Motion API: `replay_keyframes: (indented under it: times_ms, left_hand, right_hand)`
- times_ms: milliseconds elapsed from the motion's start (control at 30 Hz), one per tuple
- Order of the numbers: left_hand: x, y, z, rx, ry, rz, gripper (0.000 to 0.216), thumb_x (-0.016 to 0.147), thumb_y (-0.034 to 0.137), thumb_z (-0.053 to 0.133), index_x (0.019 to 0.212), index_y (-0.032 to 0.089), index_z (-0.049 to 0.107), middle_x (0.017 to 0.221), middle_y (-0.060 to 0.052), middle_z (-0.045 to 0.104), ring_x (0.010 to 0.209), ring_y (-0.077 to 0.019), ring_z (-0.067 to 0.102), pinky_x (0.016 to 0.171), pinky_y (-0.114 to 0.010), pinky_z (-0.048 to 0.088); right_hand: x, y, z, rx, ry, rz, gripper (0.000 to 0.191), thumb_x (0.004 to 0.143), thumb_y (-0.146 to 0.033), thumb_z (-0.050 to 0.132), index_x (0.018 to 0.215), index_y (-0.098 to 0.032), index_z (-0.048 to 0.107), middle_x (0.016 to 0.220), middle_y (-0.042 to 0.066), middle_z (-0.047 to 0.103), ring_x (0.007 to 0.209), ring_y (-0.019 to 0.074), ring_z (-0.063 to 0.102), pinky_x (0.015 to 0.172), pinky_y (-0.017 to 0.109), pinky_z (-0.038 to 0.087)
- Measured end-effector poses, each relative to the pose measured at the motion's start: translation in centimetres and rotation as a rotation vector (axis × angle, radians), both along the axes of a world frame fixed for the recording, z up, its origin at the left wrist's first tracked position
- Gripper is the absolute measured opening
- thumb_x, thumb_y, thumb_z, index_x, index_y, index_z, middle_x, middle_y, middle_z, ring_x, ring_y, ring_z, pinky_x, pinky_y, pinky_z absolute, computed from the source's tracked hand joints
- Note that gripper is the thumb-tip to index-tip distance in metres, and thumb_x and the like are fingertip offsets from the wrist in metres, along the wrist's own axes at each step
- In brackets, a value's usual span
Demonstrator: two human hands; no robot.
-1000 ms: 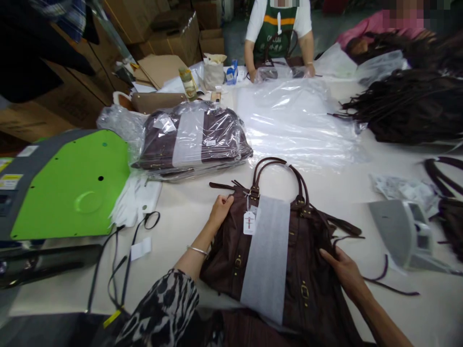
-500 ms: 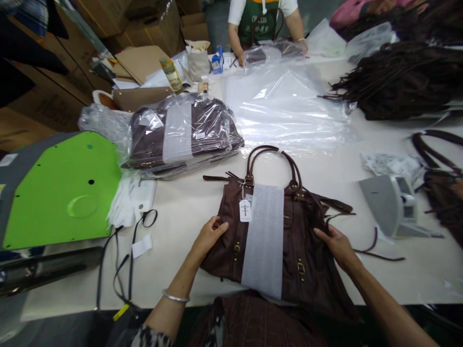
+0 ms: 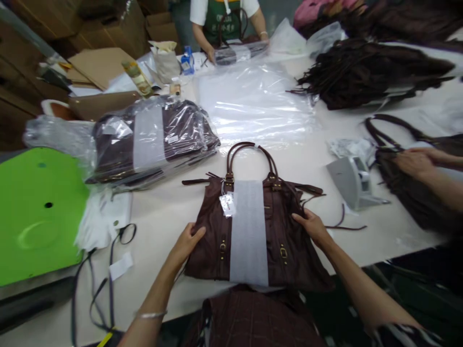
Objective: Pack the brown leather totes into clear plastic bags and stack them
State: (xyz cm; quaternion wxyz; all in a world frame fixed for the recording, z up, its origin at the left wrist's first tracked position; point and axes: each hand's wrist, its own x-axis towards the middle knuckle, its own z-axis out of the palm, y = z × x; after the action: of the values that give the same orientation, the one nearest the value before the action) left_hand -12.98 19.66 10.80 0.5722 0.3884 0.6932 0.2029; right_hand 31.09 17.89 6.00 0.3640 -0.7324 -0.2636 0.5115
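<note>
A dark brown handbag [image 3: 282, 226] lies flat on the table in front of me, its two handles pointing away. Round its middle runs a band of white wrapping paper [image 3: 249, 231], and a white hang tag [image 3: 227, 204] dangles near the left handle base. My left hand [image 3: 188, 243] grips the bag's left side, thumb on top and fingers beneath. On the right side, my right hand [image 3: 311, 226] pinches the edge in the same way; its fingertips are partly hidden under the leather.
Bagged handbags [image 3: 150, 140] lie at the left, beside a green panel [image 3: 39, 217]. Clear plastic sleeves [image 3: 253, 106] are stacked ahead. A grey tape dispenser [image 3: 349, 180] stands right. A co-worker's hands [image 3: 423, 161] hold another bag; a person [image 3: 227, 29] works opposite.
The view has swung right, so things appear further left. The handbag's lower edge now lies higher in the picture, both hands still on it. A co-worker's hands have come into view at right.
</note>
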Motion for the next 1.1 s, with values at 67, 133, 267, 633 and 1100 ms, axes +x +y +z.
replay_keyframes:
  times_ms: [67, 133, 267, 633, 1100]
  left_hand:
    - [-1.0, -1.6, 0.5, 0.067, 0.172, -0.139, 0.052, 0.069, 0.059, 0.07, 0.099, 0.018, 0.062, 0.099, -0.007, 0.073, 0.097, -0.0278, 0.068, 0.087, -0.039, 0.053]
    - [-1.6, -2.9, 0.2, 0.097, 0.342, -0.252, 0.041, 0.077, 0.059, 0.06, 0.092, 0.021, 0.063, 0.094, -0.006, 0.073, 0.097, -0.0287, 0.067, 0.085, -0.038, 0.052]
    - [-1.1, -4.5, -1.8, 0.034, 0.606, -0.348, 0.031, 0.09, 0.045, 0.04, 0.079, 0.024, 0.06, 0.083, -0.007, 0.072, 0.093, -0.0293, 0.068, 0.08, -0.036, 0.05]
    - [1.3, -3.8, 1.5, 1.047, 0.78, -0.367, 0.034, 0.093, 0.038, 0.054, 0.121, 0.02, 0.051, 0.113, -0.014, 0.061, 0.105, -0.0322, 0.059, 0.091, -0.051, 0.049]
    - [31.3, 11.5, 1.1, 1.444, 0.353, -1.797, 0.016, 0.097, 0.017, 0.046, 0.101, 0.017, 0.062, 0.101, -0.009, 0.065, 0.104, -0.0219, 0.058, 0.093, -0.038, 0.042]
  right_hand:
    - [0.0, 0.1, -0.1, 0.019, 0.001, -0.001, 0.045, 0.057, -0.042, 0.078, 0.095, -0.019, 0.07, 0.092, 0.004, 0.077, 0.085, 0.0253, 0.069, 0.083, 0.038, 0.055]
    - [0.2, 0.1, -0.3, 0.03, 0.003, -0.002, 0.044, 0.058, -0.042, 0.078, 0.095, -0.019, 0.07, 0.094, 0.004, 0.077, 0.087, 0.0255, 0.069, 0.085, 0.039, 0.054]
    - [0.2, 0.3, 0.0, 0.039, 0.015, 0.009, 0.042, 0.058, -0.042, 0.076, 0.093, -0.019, 0.069, 0.093, 0.004, 0.076, 0.087, 0.0254, 0.069, 0.085, 0.04, 0.054]
    - [1.5, -8.2, 6.3, 0.024, -0.258, 0.051, 0.062, 0.068, -0.046, 0.077, 0.12, -0.019, 0.056, 0.116, 0.012, 0.068, 0.105, 0.0259, 0.065, 0.096, 0.043, 0.05]
    - [-3.8, -16.0, 4.3, 0.283, -0.85, 0.109, 0.026, 0.081, -0.016, 0.065, 0.104, -0.024, 0.057, 0.102, 0.008, 0.063, 0.099, 0.0273, 0.06, 0.088, 0.045, 0.052]
